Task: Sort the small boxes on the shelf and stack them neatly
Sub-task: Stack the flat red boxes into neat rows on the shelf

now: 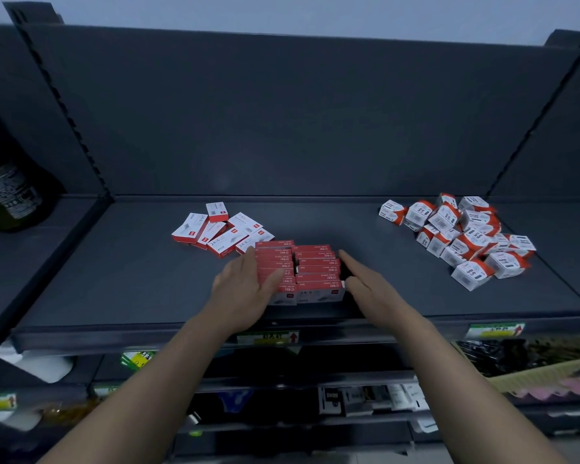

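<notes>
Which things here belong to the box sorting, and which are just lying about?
Job: red stack, loose flat boxes, white box heap, shelf, left hand, right hand.
Lying about: bottle, price tag, carton below.

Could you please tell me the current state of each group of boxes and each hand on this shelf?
Stack: neat, two columns side by side, held between both hands.
Flat boxes: loose and jumbled, behind and left of the stack.
Cube boxes: unsorted heap on the right.
Left hand: flat against the stack's left side, thumb on top.
Right hand: fingers straight along the stack's right side.
</notes>
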